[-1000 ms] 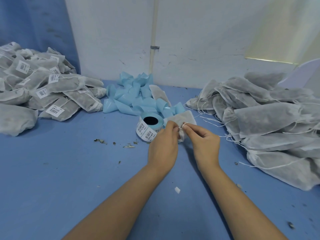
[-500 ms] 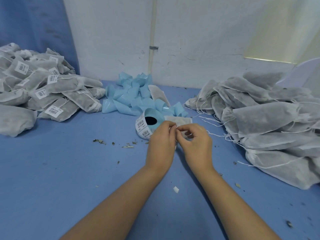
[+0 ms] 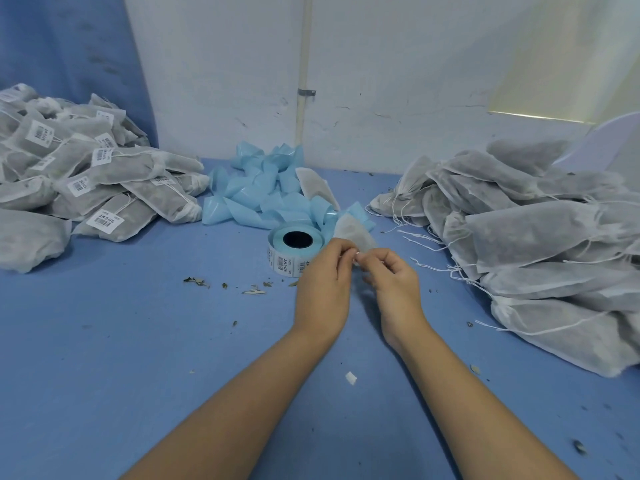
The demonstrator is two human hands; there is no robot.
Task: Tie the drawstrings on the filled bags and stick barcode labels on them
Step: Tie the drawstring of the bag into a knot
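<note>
Bag, filled: neck end pinched between curled fingertips of left hand and right hand; body lies just beyond them, beside label roll.

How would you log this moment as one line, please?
step: tying bag | left hand: pinches its neck | right hand: pinches its neck | label roll: on table, beyond hands

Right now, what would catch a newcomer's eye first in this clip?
At centre, the left hand and right hand pinch the near end of a small bag beside the label roll. A heap of labelled bags lies at left, unlabelled bags at right, blue paper scraps behind.
</note>
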